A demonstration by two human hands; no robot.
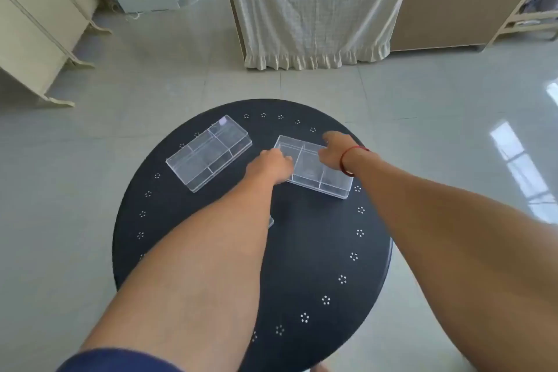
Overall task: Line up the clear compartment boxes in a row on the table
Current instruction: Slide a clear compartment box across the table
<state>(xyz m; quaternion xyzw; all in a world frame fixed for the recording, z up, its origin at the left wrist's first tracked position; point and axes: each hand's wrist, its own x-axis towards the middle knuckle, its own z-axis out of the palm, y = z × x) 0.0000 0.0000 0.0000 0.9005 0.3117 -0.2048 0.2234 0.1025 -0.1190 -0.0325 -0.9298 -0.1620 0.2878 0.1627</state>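
Two clear compartment boxes lie on the round black table (pixel 317 251). The left box (pixel 209 152) sits at the far left, turned at an angle, with nobody touching it. The right box (pixel 315 169) is held at both ends. My left hand (pixel 270 164) grips its near-left end, and my right hand (pixel 333 149), with a red string on the wrist, grips its far-right end. A small clear corner of a third thing (pixel 270 222) peeks out from under my left forearm; the rest of it is hidden.
The table has small white flower marks around its rim. Beyond it is a tiled floor, a cream curtain (pixel 314 9), a cream cabinet (pixel 33 27) at the left, and a brown board with shelving (pixel 453 6) at the right.
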